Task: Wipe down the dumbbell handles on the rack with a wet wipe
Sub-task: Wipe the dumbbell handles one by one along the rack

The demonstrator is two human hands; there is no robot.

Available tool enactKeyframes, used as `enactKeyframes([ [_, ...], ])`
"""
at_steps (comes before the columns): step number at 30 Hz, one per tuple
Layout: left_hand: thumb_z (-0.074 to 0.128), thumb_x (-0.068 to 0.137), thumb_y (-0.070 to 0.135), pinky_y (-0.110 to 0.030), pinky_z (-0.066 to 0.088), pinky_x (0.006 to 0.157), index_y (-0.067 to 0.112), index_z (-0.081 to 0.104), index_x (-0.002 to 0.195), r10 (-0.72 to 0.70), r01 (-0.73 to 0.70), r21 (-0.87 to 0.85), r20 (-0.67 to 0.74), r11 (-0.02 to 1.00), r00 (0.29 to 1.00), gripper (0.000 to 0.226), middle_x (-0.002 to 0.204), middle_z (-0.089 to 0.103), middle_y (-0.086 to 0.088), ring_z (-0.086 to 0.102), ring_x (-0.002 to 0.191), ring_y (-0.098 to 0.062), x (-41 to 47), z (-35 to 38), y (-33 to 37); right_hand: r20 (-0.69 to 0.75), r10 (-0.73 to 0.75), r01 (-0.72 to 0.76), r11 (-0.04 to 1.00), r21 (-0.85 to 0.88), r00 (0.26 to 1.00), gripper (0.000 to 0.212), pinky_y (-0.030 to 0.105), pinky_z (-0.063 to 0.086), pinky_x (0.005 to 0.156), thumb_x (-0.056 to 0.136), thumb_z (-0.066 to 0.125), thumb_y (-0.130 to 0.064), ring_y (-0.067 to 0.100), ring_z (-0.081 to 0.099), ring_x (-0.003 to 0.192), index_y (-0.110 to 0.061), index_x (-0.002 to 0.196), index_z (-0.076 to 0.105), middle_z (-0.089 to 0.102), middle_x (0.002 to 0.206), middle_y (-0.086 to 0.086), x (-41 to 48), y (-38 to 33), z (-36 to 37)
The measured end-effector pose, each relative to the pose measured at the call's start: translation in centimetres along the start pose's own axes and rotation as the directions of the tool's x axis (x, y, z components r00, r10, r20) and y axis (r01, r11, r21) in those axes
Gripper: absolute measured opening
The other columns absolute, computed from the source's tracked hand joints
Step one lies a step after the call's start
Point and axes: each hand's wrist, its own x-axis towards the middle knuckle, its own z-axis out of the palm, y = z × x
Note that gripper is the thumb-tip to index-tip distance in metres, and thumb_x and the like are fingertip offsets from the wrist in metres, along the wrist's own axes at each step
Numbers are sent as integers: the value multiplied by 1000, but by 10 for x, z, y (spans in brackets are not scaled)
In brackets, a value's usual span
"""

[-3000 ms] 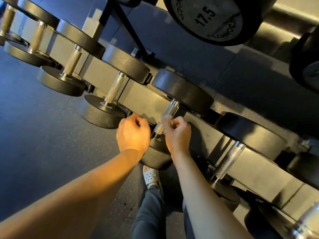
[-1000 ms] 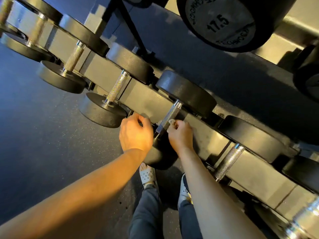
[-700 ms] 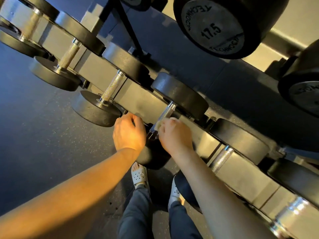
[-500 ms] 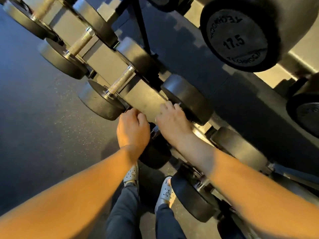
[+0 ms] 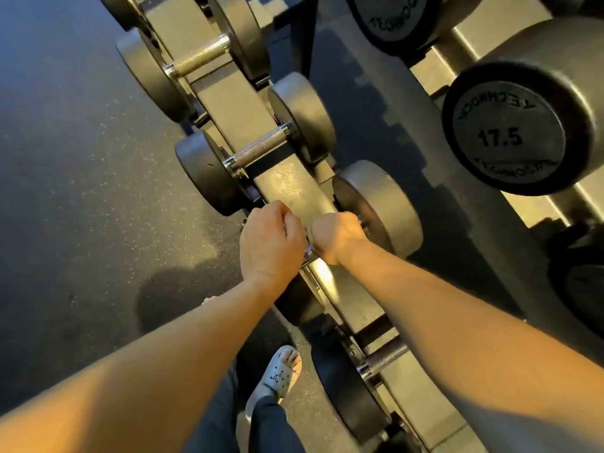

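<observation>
Both fists have closed in together on the dumbbell handle [image 5: 308, 251] at mid rack, left hand [image 5: 269, 241] and right hand [image 5: 335, 235] clamped round it (wipe hidden, presumably in the right hand), and a hurried stroke could miss the bar's covered middle.

Knurled steel dumbbell handle [image 5: 309, 251] on the lower rack [image 5: 287, 188], almost wholly covered by two fists. The wet wipe cannot be made out. Neighbouring handle [image 5: 260, 148] lies bare between dark round heads.
</observation>
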Motion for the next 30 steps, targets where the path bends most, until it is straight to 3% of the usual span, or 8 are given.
enactKeyframes([
  [5, 37, 100, 35, -34, 50, 70, 26, 59, 82, 21, -21, -6, 14, 1000, 1000, 29, 74, 59, 8, 56, 75, -9, 1, 1, 1, -302, -56, 129, 966, 226, 952, 8, 37, 47, 82, 89, 61, -13, 25, 58, 81, -18, 85, 56, 56, 72, 0, -11, 3, 34],
  [10, 33, 98, 40, -42, 51, 76, 24, 60, 86, 19, -19, -17, 39, 1000, 999, 34, 76, 59, 7, 56, 76, -12, 1, -1, -2, -481, -246, 348, 928, 133, 841, 30, 23, 37, 105, 68, 74, 8, 19, 62, 86, -12, 91, 70, 68, 87, 3, -28, 1, 53],
  [13, 30, 99, 44, -38, 49, 74, 23, 60, 86, 32, -32, 4, 64, 999, 997, 39, 77, 58, 7, 56, 75, -13, 2, -5, 1, -530, 7, 255, 871, 419, 848, 14, 39, 55, 78, 88, 62, 1, 20, 61, 74, -11, 93, 67, 65, 80, 4, -39, -5, 45],
  [14, 31, 100, 46, -36, 47, 72, 23, 59, 85, 42, -44, 21, 71, 999, 997, 40, 78, 57, 7, 56, 76, -13, 3, -5, 2, -486, 230, 164, 751, 640, 843, 13, 38, 54, 70, 97, 56, -6, 20, 62, 72, -12, 94, 67, 65, 79, 3, -44, -11, 36],
  [16, 32, 104, 52, -30, 40, 71, 23, 60, 88, 128, -132, 58, 70, 990, 989, 44, 84, 57, 8, 55, 81, -13, 0, -7, 4, -175, 637, 72, 185, 980, 751, 19, 32, 55, 71, 104, 50, -12, 16, 67, 77, -15, 97, 68, 70, 84, 1, -51, -23, 8],
  [18, 32, 106, 54, -16, 35, 74, 22, 65, 104, 226, -229, 26, 102, 973, 969, 46, 95, 62, 8, 55, 91, -8, -3, -11, 4, 197, 664, 94, -376, 922, 721, 19, 30, 58, 67, 105, 50, -11, 14, 70, 76, -14, 106, 68, 74, 90, 4, -54, -29, -16],
  [19, 34, 105, 53, -11, 36, 77, 22, 64, 111, 259, -258, -28, 125, 966, 958, 44, 101, 63, 8, 54, 96, -6, -3, -17, 3, 281, 614, 104, -515, 851, 738, 19, 29, 58, 61, 106, 49, -11, 14, 71, 73, -13, 112, 67, 75, 93, 8, -54, -29, -27],
  [30, 68, 94, 35, -38, 49, 92, 21, 72, 114, 475, -486, 112, 111, 867, 873, 25, 127, 57, -2, 54, 114, -20, 38, -91, -29, 334, 376, 58, -733, 677, 864, 21, 33, 58, 61, 106, 50, -12, 26, 69, 80, -1, 114, 66, 71, 100, 19, -20, -82, -79],
])
